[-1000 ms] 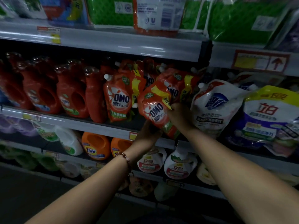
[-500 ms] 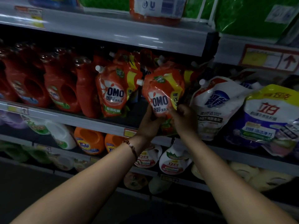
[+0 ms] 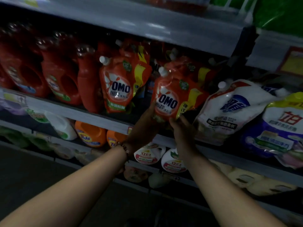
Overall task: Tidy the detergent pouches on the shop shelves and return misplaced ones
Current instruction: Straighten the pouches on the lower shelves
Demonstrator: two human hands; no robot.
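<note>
Both hands hold one red OMO pouch [image 3: 170,97] with a white cap, upright at the front of the middle shelf [image 3: 82,114]. My left hand [image 3: 144,126] grips its lower left edge from below. My right hand [image 3: 182,130] grips its lower right corner. A second OMO pouch [image 3: 119,86] stands to its left, with more red pouches behind both. Right of my hands lean a white pouch with a blue logo [image 3: 229,110] and a purple-and-yellow pouch [image 3: 282,125].
Red handled detergent bottles [image 3: 60,79] fill the left of the middle shelf. The shelf below carries orange Tide bottles [image 3: 90,135] and white round pouches [image 3: 147,154]. An upper shelf edge [image 3: 147,25] runs overhead. Dark floor lies below.
The held OMO pouch went from tilted to upright and sits deeper on the shelf. My left hand shifted up onto its lower left edge. The camera moved closer and to the right.
</note>
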